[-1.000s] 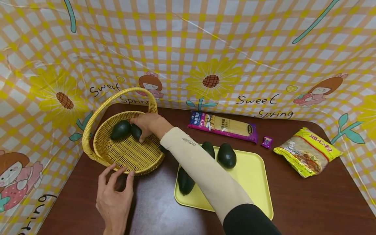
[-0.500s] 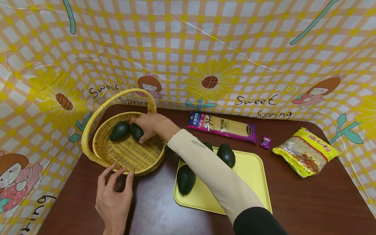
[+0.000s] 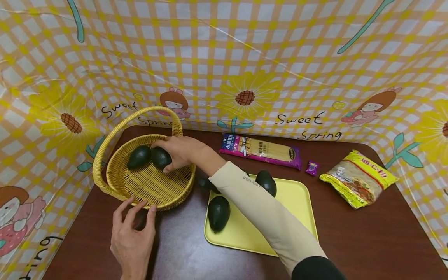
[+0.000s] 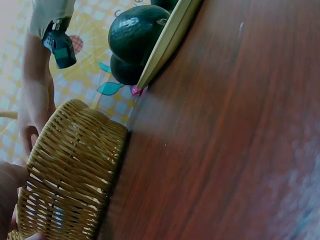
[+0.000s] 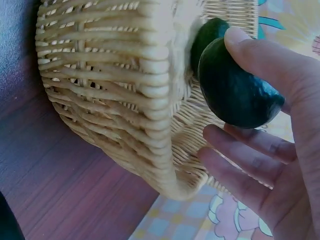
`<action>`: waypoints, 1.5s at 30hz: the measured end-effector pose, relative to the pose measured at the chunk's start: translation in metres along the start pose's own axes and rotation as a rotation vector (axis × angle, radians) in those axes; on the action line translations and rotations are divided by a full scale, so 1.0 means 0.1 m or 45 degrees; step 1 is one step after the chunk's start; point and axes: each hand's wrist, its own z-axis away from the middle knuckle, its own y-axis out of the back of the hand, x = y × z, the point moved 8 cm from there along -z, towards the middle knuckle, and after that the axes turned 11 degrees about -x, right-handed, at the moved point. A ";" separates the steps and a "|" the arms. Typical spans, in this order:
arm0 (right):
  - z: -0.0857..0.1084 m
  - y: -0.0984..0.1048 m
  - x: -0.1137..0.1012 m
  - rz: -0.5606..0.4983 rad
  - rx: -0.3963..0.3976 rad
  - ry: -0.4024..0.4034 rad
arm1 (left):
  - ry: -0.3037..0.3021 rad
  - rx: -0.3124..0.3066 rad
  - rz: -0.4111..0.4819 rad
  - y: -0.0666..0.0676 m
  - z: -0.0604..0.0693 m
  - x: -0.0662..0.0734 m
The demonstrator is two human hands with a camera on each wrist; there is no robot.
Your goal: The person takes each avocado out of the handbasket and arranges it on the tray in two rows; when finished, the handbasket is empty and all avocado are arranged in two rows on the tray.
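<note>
In the head view my right hand (image 3: 183,152) reaches into a yellow wicker basket (image 3: 157,196) and holds a dark green avocado (image 3: 161,158) low over its floor. The right wrist view has the thumb (image 5: 237,37) against that avocado (image 5: 237,87), while several fingers spread below it. Another avocado (image 3: 139,157) lies beside it in the basket. My left hand (image 3: 133,241) touches the near rim with its fingertips. In the left wrist view, part of that hand shows at the wicker wall (image 4: 75,170). Two more avocados, one here (image 3: 219,214) and one here (image 3: 266,182), sit on a yellow tray (image 3: 294,202).
My right forearm crosses above the tray and hides part of it. Behind it lies a purple-edged noodle pack (image 3: 260,151). A small purple packet (image 3: 312,168) and a yellow food bag (image 3: 358,179) lie to the right. The basket's tall handle (image 3: 119,128) arches on the left.
My right hand has drawn back slightly around the avocado, so more of the fruit shows. The left hand stays at the basket rim. The whole view has shifted a little.
</note>
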 end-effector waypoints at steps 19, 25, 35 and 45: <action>0.55 0.04 -0.10 -0.098 0.216 -0.013 | 0.025 -0.009 -0.007 0.02 0.00 0.00; 0.72 0.01 -0.15 -0.124 0.308 0.008 | 0.002 -0.001 -0.007 0.03 0.00 0.01; 1.00 -0.10 -0.19 -0.172 0.422 0.018 | 0.002 -0.004 -0.040 0.02 0.02 0.02; 1.26 -0.22 -0.20 -0.207 0.505 0.001 | 0.022 -0.008 -0.041 0.01 0.03 0.02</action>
